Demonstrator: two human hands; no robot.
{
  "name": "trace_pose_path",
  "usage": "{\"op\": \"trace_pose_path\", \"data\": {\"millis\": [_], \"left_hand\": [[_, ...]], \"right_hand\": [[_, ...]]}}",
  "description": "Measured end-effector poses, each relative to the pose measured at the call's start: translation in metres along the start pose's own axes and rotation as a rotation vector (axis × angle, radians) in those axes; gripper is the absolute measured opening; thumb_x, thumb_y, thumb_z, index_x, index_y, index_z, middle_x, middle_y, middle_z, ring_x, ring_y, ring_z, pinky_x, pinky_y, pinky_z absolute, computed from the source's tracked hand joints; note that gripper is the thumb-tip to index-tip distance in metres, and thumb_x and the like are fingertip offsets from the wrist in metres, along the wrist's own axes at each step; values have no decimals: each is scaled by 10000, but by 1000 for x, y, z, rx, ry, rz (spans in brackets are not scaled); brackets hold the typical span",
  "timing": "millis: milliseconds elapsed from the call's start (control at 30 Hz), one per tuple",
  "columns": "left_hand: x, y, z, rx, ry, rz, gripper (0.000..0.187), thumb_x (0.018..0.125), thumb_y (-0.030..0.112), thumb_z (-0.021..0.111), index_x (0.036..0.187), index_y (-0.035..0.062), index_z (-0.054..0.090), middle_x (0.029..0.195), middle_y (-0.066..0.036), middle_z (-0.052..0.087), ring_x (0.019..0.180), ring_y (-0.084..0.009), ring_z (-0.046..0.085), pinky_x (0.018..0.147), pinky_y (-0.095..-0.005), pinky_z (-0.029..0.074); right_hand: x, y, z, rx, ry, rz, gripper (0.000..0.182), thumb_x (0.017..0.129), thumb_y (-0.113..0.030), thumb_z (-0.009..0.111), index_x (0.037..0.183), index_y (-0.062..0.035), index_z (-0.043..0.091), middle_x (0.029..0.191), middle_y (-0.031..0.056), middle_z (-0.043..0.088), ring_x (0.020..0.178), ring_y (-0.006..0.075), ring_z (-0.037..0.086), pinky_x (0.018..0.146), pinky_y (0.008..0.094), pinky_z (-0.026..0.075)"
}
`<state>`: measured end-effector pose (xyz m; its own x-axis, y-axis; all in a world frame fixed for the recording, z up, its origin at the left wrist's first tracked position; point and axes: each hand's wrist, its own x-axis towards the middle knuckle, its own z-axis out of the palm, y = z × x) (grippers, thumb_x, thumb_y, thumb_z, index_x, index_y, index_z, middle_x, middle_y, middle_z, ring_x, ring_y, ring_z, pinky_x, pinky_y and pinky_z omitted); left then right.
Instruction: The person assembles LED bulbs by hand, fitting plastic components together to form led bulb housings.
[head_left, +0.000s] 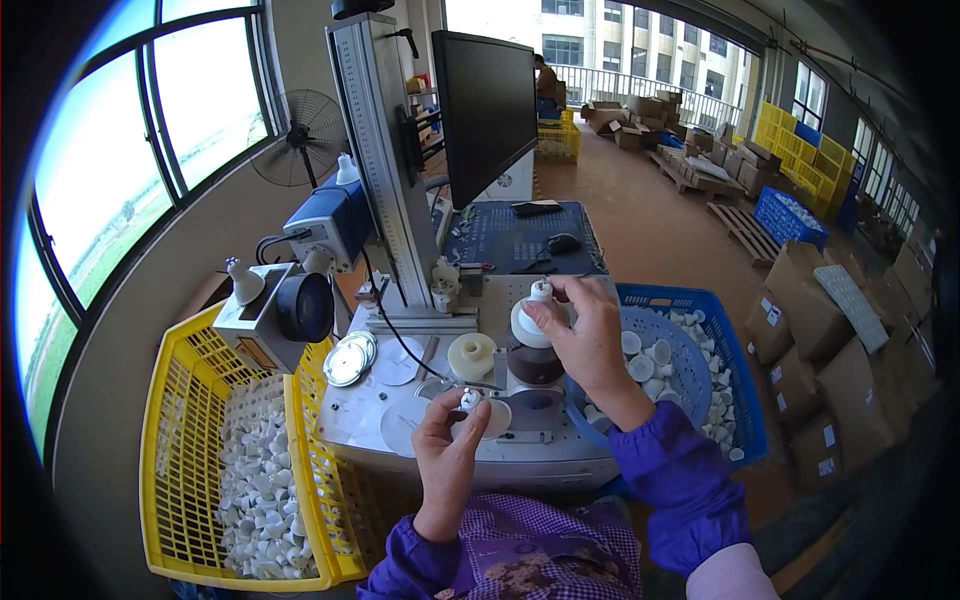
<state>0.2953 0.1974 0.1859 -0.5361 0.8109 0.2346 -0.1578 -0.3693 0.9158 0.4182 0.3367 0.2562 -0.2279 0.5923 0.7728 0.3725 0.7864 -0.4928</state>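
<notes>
My left hand [450,455] pinches a white bulb housing [496,420] by its narrow end, with the pin base pointing up, just in front of the worktable's near edge. Farther forward, my right hand [590,345] has its thumb and fingers closed round the neck of a second white bulb housing [528,326]. That one is upright, wide end down, right over a dark round fixture [535,366]. A cream-coloured ring-shaped part [471,357] lies to the left of the fixture. Beside my right wrist is a blue perforated basin [690,365] with white housings in it.
A yellow crate [165,450] full of white housings stands at left, a blue crate [755,400] at right. A marking-machine head with a dark lens [303,307], a column [375,160] and a monitor [485,115] rise over the worktable [350,425]. Cardboard boxes [800,300] stand right.
</notes>
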Motion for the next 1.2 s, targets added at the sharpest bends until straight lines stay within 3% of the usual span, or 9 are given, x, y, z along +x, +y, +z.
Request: {"op": "trace_pose_path", "data": {"millis": [500, 567, 700, 833, 900, 933, 1000, 1100, 1200], "left_hand": [[-25, -7, -1, -18, -1, -77, 182, 811, 59, 690, 981, 27, 635, 915, 2, 619, 829, -75, 525, 773, -225, 398], [-26, -7, 1, -27, -7, -90, 182, 811, 55, 689, 982, 25, 634, 918, 1, 618, 829, -75, 524, 773, -225, 399], [-32, -11, 4, -7, -20, -132, 181, 816, 48, 682, 987, 19, 629, 923, -2, 617, 828, -75, 526, 766, -222, 408], [-40, -13, 1, -35, -15, -191, 168, 830, 42, 666, 990, 8, 625, 927, -12, 621, 843, -74, 552, 762, -214, 430], [-43, -15, -4, -48, 4, -245, 164, 835, 39, 661, 991, 4, 624, 928, -16, 624, 849, -76, 560, 767, -215, 436], [-45, -16, -6, -55, 22, -286, 160, 839, 36, 655, 991, 1, 623, 929, -21, 627, 856, -78, 569, 771, -216, 442], [-47, -24, -9, -53, 19, -304, 159, 839, 36, 656, 991, 0, 623, 928, -22, 629, 857, -82, 571, 778, -220, 443], [-49, -36, -6, -56, -1, -321, 157, 839, 34, 656, 989, 1, 624, 933, -26, 630, 859, -87, 573, 787, -224, 444], [-53, -35, 1, -50, -39, -321, 156, 839, 32, 655, 989, 3, 624, 944, -31, 626, 862, -91, 573, 791, -227, 444]], "right_hand": [[-5, 4, 2, 16, 50, 8, 253, 764, -261, 724, 929, -83, 653, 805, 44, 632, 810, 208, 530, 826, 371, 317], [-3, 7, 1, -21, 30, -59, 310, 769, -268, 737, 946, -31, 643, 833, 77, 629, 808, 208, 572, 740, 331, 420], [-4, 17, 2, 163, 0, 27, 303, 780, -297, 715, 958, -61, 646, 811, 52, 628, 817, 215, 545, 823, 374, 349], [-8, 41, -18, 255, 17, -22, 386, 794, -331, 705, 998, -14, 621, 811, 78, 637, 810, 234, 587, 740, 333, 468], [-17, 60, -37, 244, -4, 307, 315, 809, -269, 693, 969, -4, 635, 787, 122, 651, 742, 268, 619, 696, 341, 483], [-24, 72, -45, 237, -6, 316, 315, 809, -269, 693, 969, -4, 635, 787, 122, 651, 742, 268, 619, 696, 341, 483], [-48, 98, -53, -81, -367, 382, 206, 793, -168, 672, 897, 8, 653, 771, 169, 650, 707, 311, 636, 650, 371, 493], [-79, 117, -50, -263, -635, 320, 151, 760, -136, 668, 827, -1, 670, 794, 168, 644, 770, 286, 640, 685, 370, 492], [-98, 137, -28, -439, -777, 250, 141, 731, -120, 662, 829, -20, 683, 918, 190, 612, 837, 340, 623, 704, 421, 490]]}}
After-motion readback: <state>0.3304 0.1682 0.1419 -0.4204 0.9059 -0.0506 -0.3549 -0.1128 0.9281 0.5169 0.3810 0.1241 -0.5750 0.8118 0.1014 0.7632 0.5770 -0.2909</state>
